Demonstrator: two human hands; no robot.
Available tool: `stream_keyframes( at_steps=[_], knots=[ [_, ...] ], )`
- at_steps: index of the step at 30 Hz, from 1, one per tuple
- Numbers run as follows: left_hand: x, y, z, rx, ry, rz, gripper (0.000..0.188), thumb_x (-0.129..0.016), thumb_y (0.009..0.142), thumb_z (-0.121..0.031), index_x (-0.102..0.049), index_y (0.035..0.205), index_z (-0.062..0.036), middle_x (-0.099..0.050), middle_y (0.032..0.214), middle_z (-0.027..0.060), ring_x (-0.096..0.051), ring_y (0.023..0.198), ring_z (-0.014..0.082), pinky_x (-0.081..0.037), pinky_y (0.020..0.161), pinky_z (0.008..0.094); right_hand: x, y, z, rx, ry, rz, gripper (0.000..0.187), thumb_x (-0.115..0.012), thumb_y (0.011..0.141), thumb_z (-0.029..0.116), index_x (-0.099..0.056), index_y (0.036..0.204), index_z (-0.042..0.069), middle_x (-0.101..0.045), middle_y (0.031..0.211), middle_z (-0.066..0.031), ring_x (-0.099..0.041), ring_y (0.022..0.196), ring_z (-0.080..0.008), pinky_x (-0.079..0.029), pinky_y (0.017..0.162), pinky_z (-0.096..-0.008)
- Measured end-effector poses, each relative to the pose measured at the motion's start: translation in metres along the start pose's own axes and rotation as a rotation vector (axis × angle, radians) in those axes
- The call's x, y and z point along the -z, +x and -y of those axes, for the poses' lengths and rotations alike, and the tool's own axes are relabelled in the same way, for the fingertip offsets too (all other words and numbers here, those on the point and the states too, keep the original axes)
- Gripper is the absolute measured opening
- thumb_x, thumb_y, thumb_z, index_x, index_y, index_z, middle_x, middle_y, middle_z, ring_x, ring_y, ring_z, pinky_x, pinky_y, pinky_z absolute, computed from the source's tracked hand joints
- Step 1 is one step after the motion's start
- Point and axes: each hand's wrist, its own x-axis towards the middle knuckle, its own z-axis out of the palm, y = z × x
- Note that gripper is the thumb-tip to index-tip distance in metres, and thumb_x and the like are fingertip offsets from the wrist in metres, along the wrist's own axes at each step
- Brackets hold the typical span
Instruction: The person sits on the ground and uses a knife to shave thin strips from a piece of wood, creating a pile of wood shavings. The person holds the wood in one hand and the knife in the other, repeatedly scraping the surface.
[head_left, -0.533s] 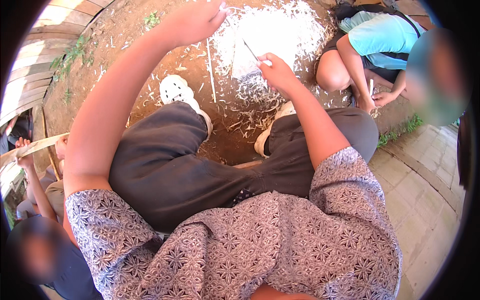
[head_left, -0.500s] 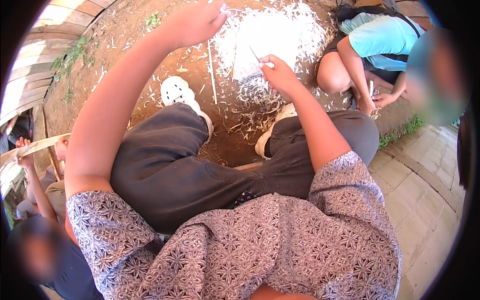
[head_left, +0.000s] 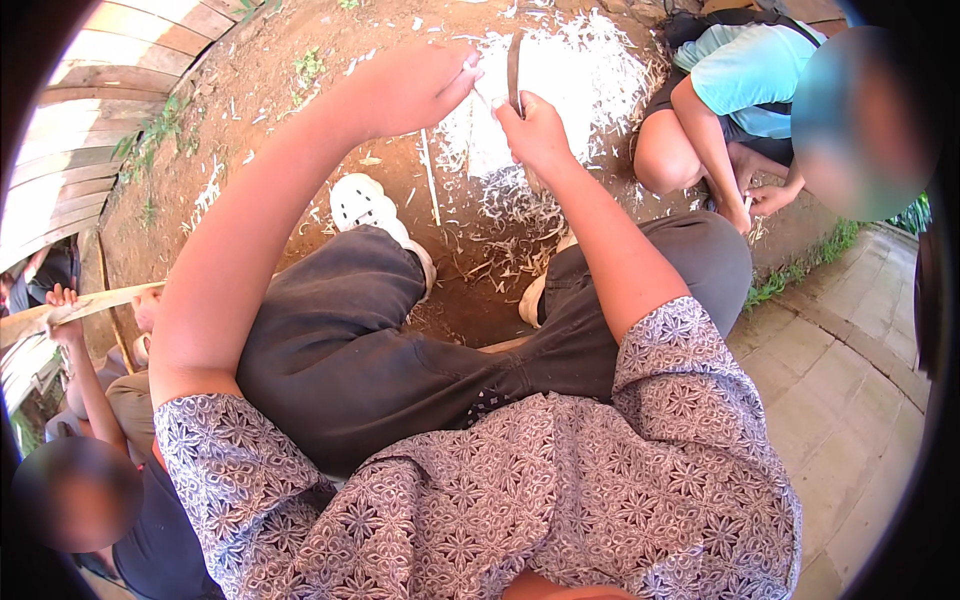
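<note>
My left hand (head_left: 428, 88) is closed, fingertips pinching a thin pale strip (head_left: 483, 96) that looks like wood or bamboo. Close to its right, my right hand (head_left: 537, 132) is wrapped round a knife, its dark blade (head_left: 515, 65) pointing away from me. The strip reaches toward my right thumb; whether it touches the blade I cannot tell. The knife's handle is mostly hidden in my fist. Below and beyond both hands lies a bright heap of pale shavings (head_left: 590, 85), partly washed out by glare.
A thin pale stick (head_left: 431, 175) lies on the brown soil near my white clog (head_left: 362, 203). At the right a person in a light blue shirt (head_left: 745, 80) squats. Another person at the left holds a long pale slat (head_left: 105, 300). Paving (head_left: 830, 400) borders the soil.
The knife has swung from a slanted, edge-on view to pointing straight away from me. My hands have come closer together, the left moving right and slightly nearer.
</note>
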Motion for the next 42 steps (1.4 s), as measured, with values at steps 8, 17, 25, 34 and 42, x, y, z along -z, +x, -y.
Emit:
stream_keyframes(
  at_steps=[8, 17, 25, 34, 42],
  knots=[
    [-0.009, 0.0, 0.026, -0.014, 0.004, -0.1, 0.035, -0.041, 0.11, -0.032, -0.057, 0.11, -0.0006, -0.066, 0.094, 0.0254, -0.064, 0.093, 0.045, -0.049, 0.084, 0.0545, 0.02, -0.008, -0.025, -0.116, -0.018, -0.091, 0.032, -0.064, 0.093, 0.017, -0.068, 0.12, 0.0, -0.061, 0.071, -0.0042, -0.055, 0.053, -0.0129, -0.047, 0.048, -0.033],
    [0.002, 0.003, -0.006, -0.015, 0.021, 0.008, 0.031, -0.042, 0.109, -0.03, -0.055, 0.107, -0.0024, -0.066, 0.089, 0.0245, -0.064, 0.089, 0.0455, -0.049, 0.08, 0.0552, -0.002, 0.008, -0.036, 0.051, -0.098, -0.04, 0.031, -0.068, 0.095, 0.028, -0.075, 0.111, 0.003, -0.07, 0.077, -0.0127, -0.065, 0.064, -0.0207, -0.052, 0.065, -0.0361],
    [-0.004, -0.002, -0.001, -0.063, -0.007, -0.075, 0.028, -0.049, 0.105, -0.029, -0.06, 0.101, -0.0033, -0.068, 0.081, 0.0235, -0.066, 0.08, 0.0456, -0.051, 0.071, 0.0553, -0.013, 0.01, -0.041, 0.102, -0.413, -0.141, 0.03, -0.059, 0.099, 0.025, -0.07, 0.108, -0.001, -0.074, 0.093, -0.022, -0.071, 0.086, -0.0372, -0.055, 0.08, -0.0422],
    [0.0, -0.011, 0.008, 0.024, -0.032, 0.026, 0.032, -0.042, 0.108, -0.032, -0.058, 0.11, -0.0033, -0.067, 0.09, 0.0226, -0.066, 0.088, 0.0429, -0.05, 0.079, 0.0527, 0.0, 0.016, -0.053, -0.017, -0.167, -0.141, 0.03, -0.069, 0.086, 0.021, -0.072, 0.11, 0.003, -0.07, 0.078, -0.0108, -0.07, 0.072, -0.0214, -0.056, 0.072, -0.0368],
    [0.0, -0.014, 0.008, 0.066, -0.039, 0.046, 0.03, -0.046, 0.106, -0.032, -0.057, 0.11, -0.0039, -0.068, 0.092, 0.022, -0.066, 0.087, 0.0421, -0.05, 0.079, 0.0517, -0.005, 0.007, -0.035, -0.1, -0.03, -0.015, 0.024, -0.07, 0.094, 0.024, -0.073, 0.105, 0.004, -0.057, 0.064, 0.0002, -0.05, 0.048, -0.0098, -0.043, 0.044, -0.0294]
  ],
)
